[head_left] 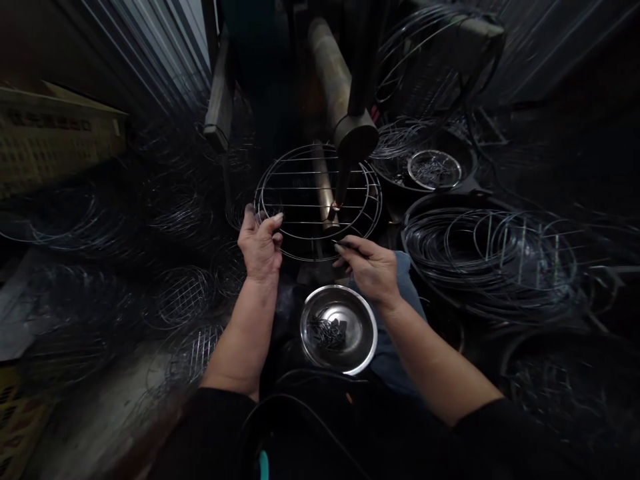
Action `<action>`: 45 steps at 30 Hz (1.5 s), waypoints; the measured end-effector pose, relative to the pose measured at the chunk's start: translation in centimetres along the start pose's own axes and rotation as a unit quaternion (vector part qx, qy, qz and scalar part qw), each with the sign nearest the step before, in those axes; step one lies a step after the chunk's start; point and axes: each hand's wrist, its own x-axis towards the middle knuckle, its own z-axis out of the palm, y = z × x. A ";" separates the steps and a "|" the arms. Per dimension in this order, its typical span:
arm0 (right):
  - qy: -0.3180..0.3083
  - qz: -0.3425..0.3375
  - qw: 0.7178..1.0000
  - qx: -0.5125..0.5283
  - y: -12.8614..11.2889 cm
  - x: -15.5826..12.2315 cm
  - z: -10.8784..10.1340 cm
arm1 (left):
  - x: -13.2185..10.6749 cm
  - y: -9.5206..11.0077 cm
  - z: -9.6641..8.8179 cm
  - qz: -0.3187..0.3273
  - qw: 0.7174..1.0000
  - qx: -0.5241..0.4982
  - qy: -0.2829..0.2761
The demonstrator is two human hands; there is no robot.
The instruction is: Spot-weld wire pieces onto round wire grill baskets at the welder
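While the left hand (260,245) clamps the wire rack (305,180) steady at eight o'clock, the right hand (371,268) fingers seemingly pinch a small clip (339,245).

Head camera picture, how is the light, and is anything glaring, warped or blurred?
Head view: dim overall, with light pooled on the round wire grill rack; the shiny steel bowl throws glare; the corners sink into near black; wide-lens bending curves the corrugated metal wall; the dark wire coils at left look soft.
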 end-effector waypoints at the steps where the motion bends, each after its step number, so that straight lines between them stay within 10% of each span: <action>1: 0.007 -0.006 1.000 -0.014 0.1 -0.1 0.1 | 0.2 0.0 0.0 0.001 1.000 0.002 -0.004; 27: 0.025 -0.008 0.998 -0.054 -1.1 3.7 1.2 | 2.9 -1.0 1.7 0.025 0.999 0.030 0.003; 45: 0.119 -0.115 0.985 -0.044 2.4 3.0 2.5 | 3.4 -1.0 2.2 -0.021 1.000 0.006 0.015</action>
